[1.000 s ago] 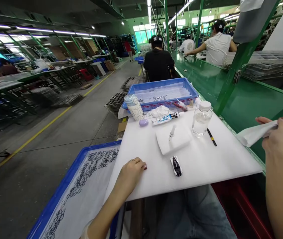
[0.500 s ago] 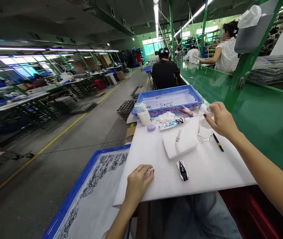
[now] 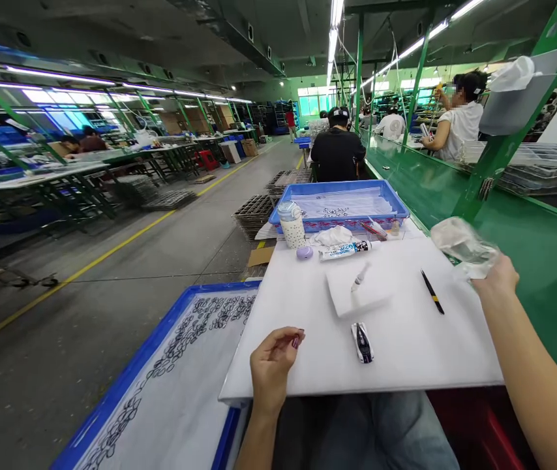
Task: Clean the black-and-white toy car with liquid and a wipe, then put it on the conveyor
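My right hand (image 3: 498, 274) grips a clear bottle (image 3: 459, 240) at the table's right edge. The bottle is tipped over on its side and smeared by motion. Above the near left part of the table, my left hand (image 3: 273, 365) pinches thumb and fingertips together; whatever sits between them is too small to make out. A white and black toy car (image 3: 362, 343) lies to the right of that hand. Beyond it, a small tube (image 3: 361, 277) rests on a white foam pad (image 3: 357, 301). Black tweezers (image 3: 432, 292) with a yellow band lie between pad and bottle.
A printed glue tube (image 3: 344, 250), crumpled tissue (image 3: 332, 236), purple round case (image 3: 304, 253) and dotted drinking bottle (image 3: 292, 225) stand farther back. Behind them sits a blue tray (image 3: 342, 226). Another blue tray (image 3: 126, 365) with dark rings is at left. A green conveyor (image 3: 527, 261) runs along the right.
The clear bottle has left its upright place on the table, moving right and tipping over in my right hand. My left hand has turned, fingers still pinched. The view has shifted slightly.
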A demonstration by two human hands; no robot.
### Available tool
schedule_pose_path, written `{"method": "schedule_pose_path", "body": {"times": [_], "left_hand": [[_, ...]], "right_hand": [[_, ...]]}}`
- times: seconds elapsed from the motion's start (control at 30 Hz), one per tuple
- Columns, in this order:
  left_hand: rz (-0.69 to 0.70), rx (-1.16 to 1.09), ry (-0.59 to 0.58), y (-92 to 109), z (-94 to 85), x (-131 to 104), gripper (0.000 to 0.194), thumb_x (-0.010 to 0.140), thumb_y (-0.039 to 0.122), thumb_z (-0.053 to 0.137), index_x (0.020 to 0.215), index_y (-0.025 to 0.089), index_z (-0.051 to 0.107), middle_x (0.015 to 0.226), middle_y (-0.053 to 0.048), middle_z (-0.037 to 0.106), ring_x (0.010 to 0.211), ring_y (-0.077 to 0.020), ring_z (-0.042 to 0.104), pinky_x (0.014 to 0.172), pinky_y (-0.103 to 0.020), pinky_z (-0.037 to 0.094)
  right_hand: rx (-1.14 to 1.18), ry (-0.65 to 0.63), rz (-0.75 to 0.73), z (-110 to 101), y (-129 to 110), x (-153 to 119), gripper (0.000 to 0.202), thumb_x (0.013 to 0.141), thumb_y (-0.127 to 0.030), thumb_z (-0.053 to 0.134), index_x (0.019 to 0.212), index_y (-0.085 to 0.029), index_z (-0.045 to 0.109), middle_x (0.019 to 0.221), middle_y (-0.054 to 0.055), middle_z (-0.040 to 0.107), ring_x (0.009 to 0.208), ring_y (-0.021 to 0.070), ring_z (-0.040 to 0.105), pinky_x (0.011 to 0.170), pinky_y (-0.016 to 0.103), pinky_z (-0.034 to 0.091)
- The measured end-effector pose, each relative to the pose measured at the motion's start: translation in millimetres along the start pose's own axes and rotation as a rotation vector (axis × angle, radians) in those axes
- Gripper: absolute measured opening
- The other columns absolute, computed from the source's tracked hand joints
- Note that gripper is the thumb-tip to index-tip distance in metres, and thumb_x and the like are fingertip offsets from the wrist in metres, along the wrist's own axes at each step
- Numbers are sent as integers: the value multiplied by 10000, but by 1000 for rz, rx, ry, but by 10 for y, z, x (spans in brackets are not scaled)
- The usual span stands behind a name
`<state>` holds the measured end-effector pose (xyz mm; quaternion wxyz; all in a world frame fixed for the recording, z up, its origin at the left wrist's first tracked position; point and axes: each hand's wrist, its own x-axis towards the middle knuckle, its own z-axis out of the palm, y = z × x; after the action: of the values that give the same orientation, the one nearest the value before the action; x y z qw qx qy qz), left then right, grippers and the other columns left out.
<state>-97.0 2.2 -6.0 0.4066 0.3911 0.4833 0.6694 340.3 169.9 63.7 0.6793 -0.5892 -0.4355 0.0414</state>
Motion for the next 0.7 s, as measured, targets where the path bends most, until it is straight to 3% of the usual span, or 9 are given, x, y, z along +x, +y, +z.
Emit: {"method": "schedule_pose_path", "body": {"times": [0.1,0.23,0.3,0.4,0.5,0.57,0.63,0.7], "left_hand": [[-81,-118,34,-1,79,18,259,619,329,880,812,180,792,774,-54,773,751,-173,729,761,-272,617],[-245,-294,12,-5,370,-63,343,538,405,939,738,166,795,741,-66,761,705,-150,701,708,-245,600],[-295,-329,-36,-19,549,-143,389,544,469,935,753,168,802,738,-70,756,692,-146,695,693,-247,597],[-370,-389,-90,-56,779,-276,418,557,513,928,777,178,810,729,-65,748,674,-133,687,672,-233,589],[-454,-480,-129,-96,898,-372,371,572,455,941,770,171,808,728,-61,743,660,-120,681,655,-209,575],[-495,-528,-141,-113,909,-398,351,572,415,951,763,160,805,722,-60,739,650,-115,676,643,-198,568],[-507,-545,-134,-119,889,-398,350,565,404,957,760,157,803,722,-55,735,651,-110,670,637,-190,563],[-513,-561,-118,-118,864,-385,350,564,406,959,763,165,802,737,-44,733,674,-101,668,653,-178,562]], "right_hand": [[-34,-14,55,-25,18,34,392,982,-566,500,951,-189,603,722,-16,548,548,95,489,543,241,458],[-147,52,8,18,-127,2,410,980,-511,343,978,-166,566,720,42,507,609,199,519,558,360,468],[-222,60,-100,80,-262,-44,423,925,-491,368,1072,-134,542,870,143,572,804,292,579,727,465,494],[-304,-106,-327,244,-476,-155,477,816,-482,546,1152,-143,540,1156,225,591,1112,355,550,992,490,420],[-352,-398,-499,426,-650,-285,398,801,-438,573,1105,-180,568,1138,179,634,1056,319,599,919,433,478],[-366,-495,-564,477,-770,-350,256,849,-400,534,1013,-209,577,1014,136,668,921,289,633,805,413,506],[-325,-456,-621,439,-910,-384,158,912,-373,496,864,-242,570,936,103,684,869,265,643,773,402,503],[-256,-340,-672,326,-1027,-392,221,943,-354,508,751,-258,559,932,88,696,889,250,647,795,403,496]]}}
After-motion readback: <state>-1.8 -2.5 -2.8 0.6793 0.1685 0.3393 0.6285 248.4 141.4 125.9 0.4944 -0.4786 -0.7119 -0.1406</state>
